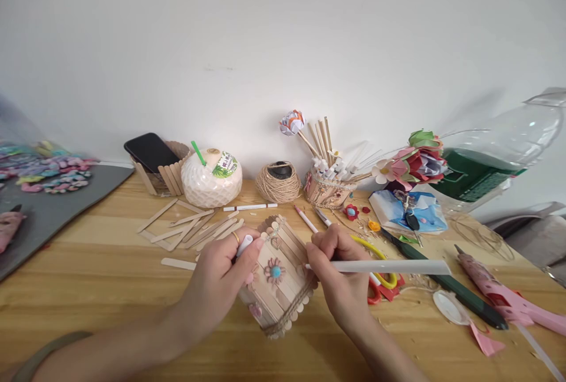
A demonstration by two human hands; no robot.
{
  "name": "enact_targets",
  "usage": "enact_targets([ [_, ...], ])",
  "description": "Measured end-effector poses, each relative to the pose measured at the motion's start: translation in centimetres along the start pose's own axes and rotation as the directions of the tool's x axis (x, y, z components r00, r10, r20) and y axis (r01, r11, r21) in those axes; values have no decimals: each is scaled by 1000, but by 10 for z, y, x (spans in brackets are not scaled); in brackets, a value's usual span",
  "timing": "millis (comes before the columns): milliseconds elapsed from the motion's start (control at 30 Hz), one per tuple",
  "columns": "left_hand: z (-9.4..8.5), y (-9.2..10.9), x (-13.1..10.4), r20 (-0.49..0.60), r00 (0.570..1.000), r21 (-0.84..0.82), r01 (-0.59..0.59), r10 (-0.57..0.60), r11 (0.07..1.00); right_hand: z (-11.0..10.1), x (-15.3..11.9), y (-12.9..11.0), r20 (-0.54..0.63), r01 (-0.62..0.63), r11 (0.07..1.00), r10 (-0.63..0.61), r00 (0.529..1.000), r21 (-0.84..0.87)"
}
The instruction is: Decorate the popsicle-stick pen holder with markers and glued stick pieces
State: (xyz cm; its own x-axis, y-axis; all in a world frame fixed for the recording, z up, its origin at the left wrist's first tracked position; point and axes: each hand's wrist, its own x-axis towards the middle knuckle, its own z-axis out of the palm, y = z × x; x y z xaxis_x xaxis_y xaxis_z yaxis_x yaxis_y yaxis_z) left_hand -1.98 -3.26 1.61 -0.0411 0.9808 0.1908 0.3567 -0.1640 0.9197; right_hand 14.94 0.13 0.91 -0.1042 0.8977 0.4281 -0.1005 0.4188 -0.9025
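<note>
My left hand (227, 276) is closed around the left side of a small craft-stick box (287, 287), tilted above the table. A white pen cap (244, 245) is also pinched between its thumb and fingers. The box has a flower with a blue centre (275, 271), small pink pieces and twine along its edges. In my closed right hand (338, 270) is a white marker pen (389, 267), its back end pointing right. Its tip end is at the right side of the box; whether the tip touches the wood is hidden by my fingers.
Loose craft sticks (186, 229) lie left of the box. Behind stand a phone in a stick holder (152, 155), a wrapped coconut (212, 178), a twine ball (277, 184) and a pen holder (327, 187). Scissors (389, 279), a dark-green tool (469, 299) and a pink glue gun (499, 293) are right.
</note>
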Motion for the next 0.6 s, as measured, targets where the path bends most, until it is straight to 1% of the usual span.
enact_targets([
  [233, 0, 0, -1, 1, 1000, 8, 6, -6, 1000, 1, 1, 0, -26, -3, 999, 5, 1000, 51],
  [433, 0, 1, 1, -1, 1000, 8, 8, -8, 1000, 2, 2, 2, -30, -9, 999, 10, 999, 39],
  [600, 0, 0, 0, 0, 1000, 20, 25, -25, 999, 1, 2, 3, -45, -10, 998, 13, 999, 65],
])
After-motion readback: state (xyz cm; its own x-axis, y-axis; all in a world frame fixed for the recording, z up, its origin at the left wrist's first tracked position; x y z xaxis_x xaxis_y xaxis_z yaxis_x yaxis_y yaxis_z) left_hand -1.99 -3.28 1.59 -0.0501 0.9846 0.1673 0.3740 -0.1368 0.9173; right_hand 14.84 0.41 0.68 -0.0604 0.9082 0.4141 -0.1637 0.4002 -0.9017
